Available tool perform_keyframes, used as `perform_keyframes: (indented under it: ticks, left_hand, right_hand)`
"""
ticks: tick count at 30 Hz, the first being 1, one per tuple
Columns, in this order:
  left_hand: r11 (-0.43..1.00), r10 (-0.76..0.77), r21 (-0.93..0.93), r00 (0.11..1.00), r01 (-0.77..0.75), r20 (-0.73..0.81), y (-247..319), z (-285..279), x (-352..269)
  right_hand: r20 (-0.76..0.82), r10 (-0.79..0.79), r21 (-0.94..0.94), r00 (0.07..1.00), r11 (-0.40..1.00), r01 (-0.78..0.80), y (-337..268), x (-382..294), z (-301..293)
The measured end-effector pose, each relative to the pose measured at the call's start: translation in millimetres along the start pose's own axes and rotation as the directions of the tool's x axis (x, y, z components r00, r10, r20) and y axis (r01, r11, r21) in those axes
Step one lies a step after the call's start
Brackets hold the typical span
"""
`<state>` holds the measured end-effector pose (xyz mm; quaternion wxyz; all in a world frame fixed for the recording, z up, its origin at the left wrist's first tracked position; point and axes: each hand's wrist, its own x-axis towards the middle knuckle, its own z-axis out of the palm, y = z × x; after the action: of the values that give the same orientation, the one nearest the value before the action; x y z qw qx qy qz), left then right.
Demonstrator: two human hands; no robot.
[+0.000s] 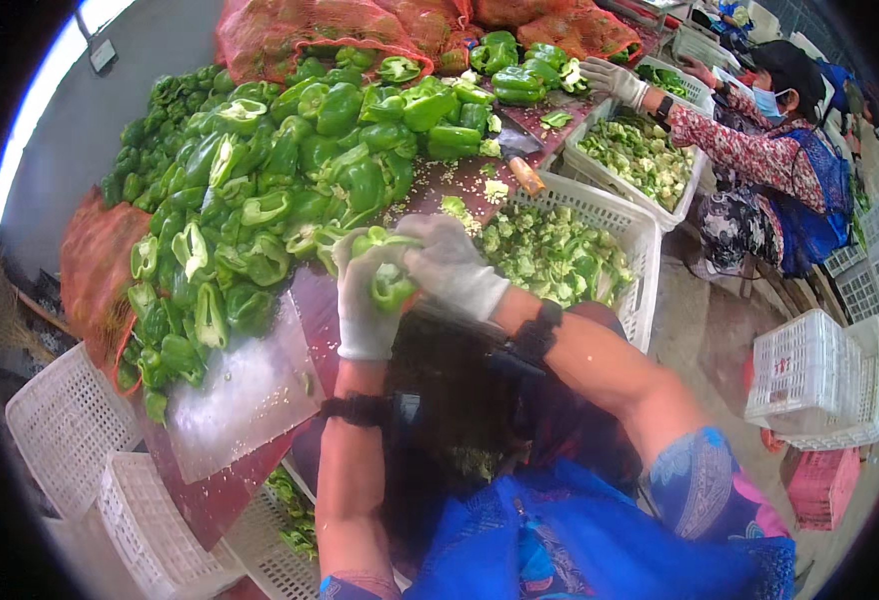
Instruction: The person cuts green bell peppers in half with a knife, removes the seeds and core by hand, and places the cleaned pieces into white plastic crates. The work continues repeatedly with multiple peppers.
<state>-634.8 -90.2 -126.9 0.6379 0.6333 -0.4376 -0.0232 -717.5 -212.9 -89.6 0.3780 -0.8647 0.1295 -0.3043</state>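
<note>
My left hand [368, 300], in a pale work glove, grips a green bell pepper [392, 287] that is cut open. Against the same pepper, the curled fingers of my gloved right hand [454, 262] press from the right; motion blur hides their tips. Beyond both hands spreads a large heap of green bell peppers [259, 202], many of them halved or opened. A knife with a wooden handle [523, 176] lies on the dark red tabletop [428, 196] among scattered seeds. Right of my hands, a white plastic crate [646, 262] holds pepper cores and scraps [552, 251].
Red mesh sacks [327, 34] of peppers stand behind the heap. At upper right, a masked co-worker reaches a gloved hand [613, 81] over another scrap crate [683, 199]. A metal sheet [248, 405] covers the near-left tabletop. Crates stand at lower left [143, 517] and right [807, 367].
</note>
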Motion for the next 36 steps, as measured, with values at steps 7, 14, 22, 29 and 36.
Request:
perform_keyframes:
  ticks: [7,14,22,29,36]
  left_hand:
    - [0.586,-0.364,-0.763,0.93,0.273,0.054,-7.7,-24.4,13.5]
    - [0.868,-0.225,-0.435,0.971,0.24,0.086,6.8,6.0,15.5]
    - [0.25,-0.276,-0.834,0.861,0.493,0.426,19.7,-23.2,9.4]
    - [0.398,-0.353,-0.807,0.885,0.435,0.303,26.7,-9.3,17.8]
    - [0.821,0.292,0.431,0.923,-0.376,0.249,47.5,11.3,16.3]
  right_hand:
    - [-0.032,0.129,-0.572,0.991,0.811,-0.124,9.5,2.1,-99.0]
    - [-0.039,-0.391,-0.512,0.919,0.798,0.318,18.8,-18.0,-20.5]
    - [0.22,-0.045,-0.06,0.974,0.996,0.06,16.4,-3.5,-70.3]
    - [-0.156,-0.229,-0.141,0.961,0.968,0.208,-2.3,-19.1,-54.0]
    - [0.111,-0.19,0.341,0.976,0.929,0.142,0.4,-21.4,-37.8]
